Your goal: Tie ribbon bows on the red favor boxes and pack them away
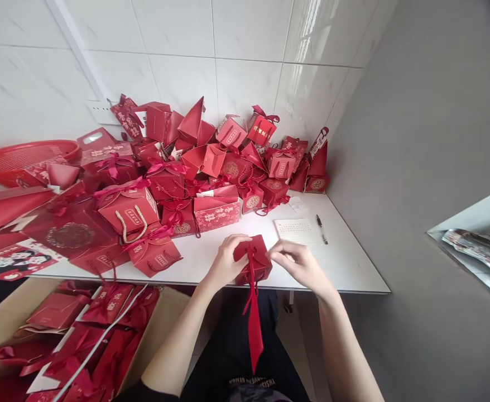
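A small red gift box [264, 245] sits at the front edge of the white table [349, 262]. A red ribbon [254, 335] lies over its top and hangs down past the table edge. My left hand [230, 259] grips the box from its left side, with the thumb by the ribbon. At the box's right edge is my right hand [299, 265], its fingers curled and pressed together. What those fingers hold, if anything, I cannot make out.
Many red gift boxes [217, 215] are piled along the tiled wall, beside a red basket [39, 151]. A notepad [293, 226] and a pen [322, 229] lie at right. Below left stands a cardboard box [165, 312] of red packaging. A grey panel [395, 167] bounds the right.
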A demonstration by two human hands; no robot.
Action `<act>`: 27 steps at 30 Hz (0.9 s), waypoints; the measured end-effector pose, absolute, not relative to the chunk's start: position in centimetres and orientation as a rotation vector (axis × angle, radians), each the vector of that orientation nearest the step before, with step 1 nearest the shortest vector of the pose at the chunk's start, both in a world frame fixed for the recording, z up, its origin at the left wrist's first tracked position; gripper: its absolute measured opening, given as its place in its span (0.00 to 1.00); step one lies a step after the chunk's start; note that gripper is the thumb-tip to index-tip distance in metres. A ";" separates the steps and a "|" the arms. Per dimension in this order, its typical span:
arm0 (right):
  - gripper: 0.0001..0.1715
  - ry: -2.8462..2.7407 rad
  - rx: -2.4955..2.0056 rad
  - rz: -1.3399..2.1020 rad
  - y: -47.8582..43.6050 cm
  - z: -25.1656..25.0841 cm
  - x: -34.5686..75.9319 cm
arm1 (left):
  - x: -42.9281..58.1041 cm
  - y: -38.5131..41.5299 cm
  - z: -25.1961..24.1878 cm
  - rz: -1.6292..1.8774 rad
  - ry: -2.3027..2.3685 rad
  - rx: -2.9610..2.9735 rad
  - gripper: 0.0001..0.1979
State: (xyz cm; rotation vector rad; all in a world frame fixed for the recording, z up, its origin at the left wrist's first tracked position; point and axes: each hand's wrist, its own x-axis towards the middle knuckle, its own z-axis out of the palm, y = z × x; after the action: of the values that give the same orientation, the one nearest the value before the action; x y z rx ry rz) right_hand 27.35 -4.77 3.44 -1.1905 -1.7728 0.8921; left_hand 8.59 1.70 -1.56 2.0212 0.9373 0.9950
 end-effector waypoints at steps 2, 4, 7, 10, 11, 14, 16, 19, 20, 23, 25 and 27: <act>0.08 -1.773 -1.406 0.666 -3.5 2.0 27.2 | 8.5 1.8 -1.5 0.999 0.890 2.008 0.10; 0.09 -1.852 -1.423 0.586 -2.8 1.0 26.5 | 8.4 1.9 -1.5 0.994 0.873 1.974 0.08; 0.09 -1.894 -1.389 0.516 -2.3 0.0 25.2 | 8.4 2.1 -1.5 1.016 0.868 1.835 0.08; 0.07 -1.873 -1.384 0.492 -2.2 -0.6 24.6 | 8.6 2.4 -1.5 1.059 0.889 1.613 0.11; 0.06 -1.863 -1.381 0.502 -2.2 -0.7 24.5 | 8.7 2.6 -1.5 1.071 0.908 1.552 0.13; 0.04 -1.801 -1.402 0.549 -2.0 -0.6 24.3 | 8.9 3.4 -1.3 1.082 0.991 1.472 0.18; 0.07 -1.758 -1.452 0.577 -1.9 -0.3 24.1 | 8.9 4.0 -1.2 1.055 1.033 1.487 0.17; 0.09 -1.719 -1.565 0.634 -1.5 0.1 23.6 | 8.7 4.2 -1.0 1.049 1.100 1.539 0.08; 0.08 -1.702 -1.596 0.650 -1.3 0.2 23.5 | 8.5 3.9 -1.0 1.085 1.143 1.542 0.09; 0.08 -1.618 -1.636 0.671 -1.0 0.1 23.3 | 8.2 2.1 -1.3 1.304 1.320 1.591 0.09; 0.07 -1.562 -1.636 0.678 -0.9 -0.1 23.4 | 8.1 0.3 -1.6 1.389 1.346 1.786 0.03; 0.06 -1.512 -1.627 0.698 -1.0 -0.2 23.5 | 8.4 -1.2 -1.8 1.316 1.309 2.063 0.05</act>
State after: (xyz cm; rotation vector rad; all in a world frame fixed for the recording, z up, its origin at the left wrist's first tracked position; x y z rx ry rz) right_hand 23.47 -0.97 -0.18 -1.6265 -1.5116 0.6980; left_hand 8.36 -1.20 -1.84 2.0630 1.3085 1.3161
